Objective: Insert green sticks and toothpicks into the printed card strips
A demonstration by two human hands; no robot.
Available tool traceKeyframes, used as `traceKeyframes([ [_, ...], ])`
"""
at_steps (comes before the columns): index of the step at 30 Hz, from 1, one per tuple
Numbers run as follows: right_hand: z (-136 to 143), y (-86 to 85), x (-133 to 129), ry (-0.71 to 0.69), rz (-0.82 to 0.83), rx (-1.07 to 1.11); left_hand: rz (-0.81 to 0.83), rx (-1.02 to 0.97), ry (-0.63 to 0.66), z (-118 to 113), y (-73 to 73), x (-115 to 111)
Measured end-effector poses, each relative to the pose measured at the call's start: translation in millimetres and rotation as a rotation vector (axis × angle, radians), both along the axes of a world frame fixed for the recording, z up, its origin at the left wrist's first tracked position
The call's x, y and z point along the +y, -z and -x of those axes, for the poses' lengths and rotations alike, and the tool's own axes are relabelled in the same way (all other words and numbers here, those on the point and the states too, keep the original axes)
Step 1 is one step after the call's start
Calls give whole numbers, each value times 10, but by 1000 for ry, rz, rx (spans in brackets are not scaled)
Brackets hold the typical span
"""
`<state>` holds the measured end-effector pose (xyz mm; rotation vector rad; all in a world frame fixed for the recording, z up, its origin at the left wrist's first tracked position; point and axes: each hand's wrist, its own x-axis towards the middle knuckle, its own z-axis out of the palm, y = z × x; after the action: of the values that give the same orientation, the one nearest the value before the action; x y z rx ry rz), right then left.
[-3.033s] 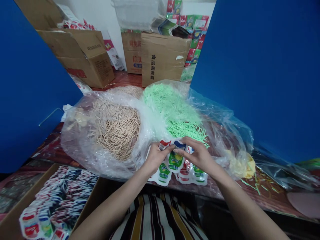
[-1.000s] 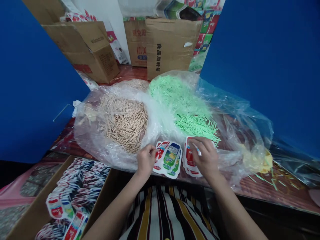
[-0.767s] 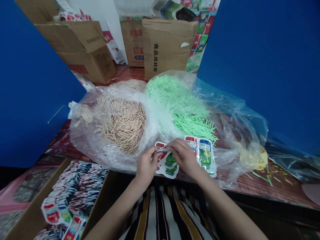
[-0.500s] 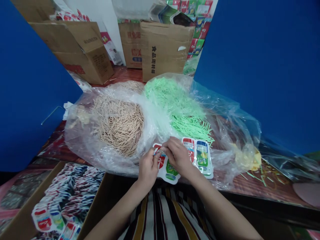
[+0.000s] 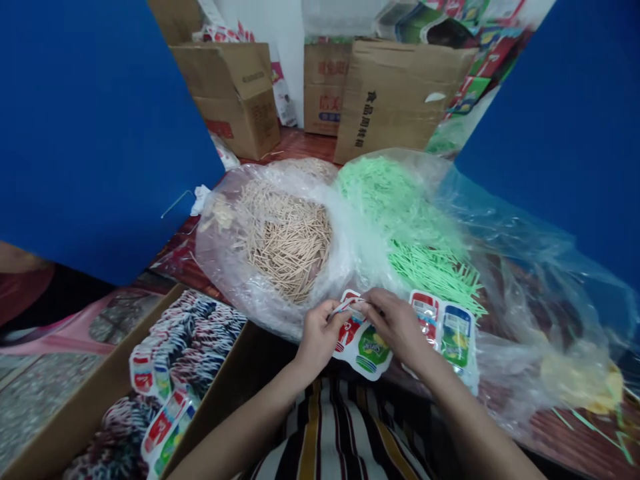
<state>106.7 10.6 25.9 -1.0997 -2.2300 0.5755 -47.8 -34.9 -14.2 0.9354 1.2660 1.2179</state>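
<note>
Between my two hands hangs a red and green soda-printed packet [image 5: 373, 348], pinched at its upper edge. My left hand [image 5: 320, 333] is closed on its top left part, fingertips pressed together. My right hand [image 5: 393, 321] grips the same edge from the other side, its fingers curled close to the left ones. A second printed packet [image 5: 456, 337] lies under and to the right of my right hand. Behind the hands, light brown sticks [image 5: 290, 243] fill an open clear bag, and green sticks [image 5: 433, 267] spill from another beside it.
An open carton [image 5: 173, 297] full of stacked printed packets stands at the lower left. Cardboard boxes [image 5: 400, 100] line the back, between blue panels [image 5: 100, 133]. Loose green sticks and a yellowish crumpled piece [image 5: 583, 383] lie at the right. Part of another person [image 5: 23, 287] shows at far left.
The view has swung left, so everything sits further right and more of the carton shows. My hands still hold the packet at its top edge, with fingertips slightly shifted.
</note>
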Motion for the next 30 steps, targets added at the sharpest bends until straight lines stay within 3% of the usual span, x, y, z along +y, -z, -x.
traceKeyframes([
  [3,163,-244,263,-124,144,33,-27,80,-31,165,22,-15],
  [6,522,-293,697,-183,-13,-44,-100,196,-58,305,33,-27],
  [9,985,-66,1138,-401,-151,-448,-116,254,-50,400,36,-45],
  [14,1511,385,1520,-422,-208,-675,-73,225,-50,531,70,-83],
  [18,1614,466,1620,-447,-249,-775,-47,188,-84,643,92,-87],
  [25,1550,477,1724,-573,-262,-783,-12,110,-109,712,137,-16],
  [30,1474,354,1795,-572,-217,-675,-17,113,-107,703,128,28],
])
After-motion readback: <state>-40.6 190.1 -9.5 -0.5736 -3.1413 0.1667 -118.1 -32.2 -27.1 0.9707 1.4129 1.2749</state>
